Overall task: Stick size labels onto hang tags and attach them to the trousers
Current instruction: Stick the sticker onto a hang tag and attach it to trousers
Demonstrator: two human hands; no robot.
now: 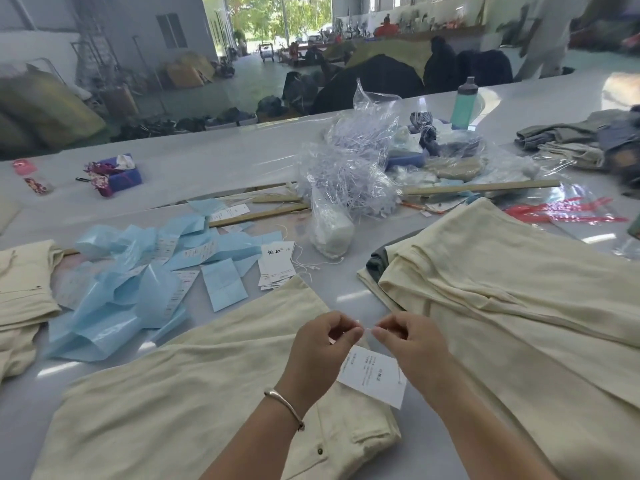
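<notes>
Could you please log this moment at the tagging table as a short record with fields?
left hand: pinches a thin string end
right hand: pinches the other end
hang tag: white, hangs below both hands
trousers: cream, flat under the hands
spare tags: stacked beyond the trousers
blue backing paper: heaped on the left

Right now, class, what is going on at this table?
A person is fastening a hang tag to cream trousers spread on the table. The left hand and right hand pinch the ends of the tag's thin string together just above the waistband. More hang tags lie stacked beyond, beside a heap of blue label backing sheets. Another pile of cream trousers waits on the right.
</notes>
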